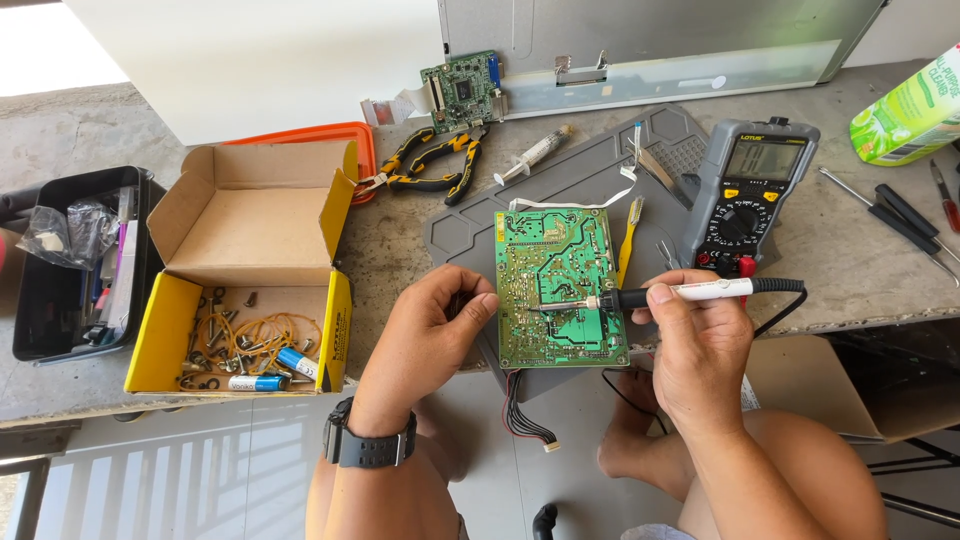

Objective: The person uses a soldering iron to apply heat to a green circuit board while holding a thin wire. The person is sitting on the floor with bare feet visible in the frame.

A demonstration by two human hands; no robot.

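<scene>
1. Two hands work on one green circuit board (560, 288), which lies solder side up on a grey mat (600, 165) near the front edge of the worktop (400, 240). This board is the landmark for all positions below.
2. The left hand (425, 335) is at the board's left edge, fingers curled together against it. This appears to steady the board. I cannot tell whether the fingers pinch anything small.
3. The right hand (700, 345) is closed around a probe (680, 293) with a white and black handle, held like a pen. Its metal tip rests on the board near the centre. The low angle likely keeps the tip in view.
4. Right of the board stands a multimeter (750, 190), tilted towards the person for reading. Its display is too faint to read.
5. Left of the board is an open yellow cardboard box (245, 290) holding screws, wire and small cylinders.
6. Beyond the board lie pliers (435, 160), a syringe (530, 155) and a smaller green board (462, 90).
7. Hidden: the board's component side, and most of the wire bundle (525, 415) hanging below it.
</scene>
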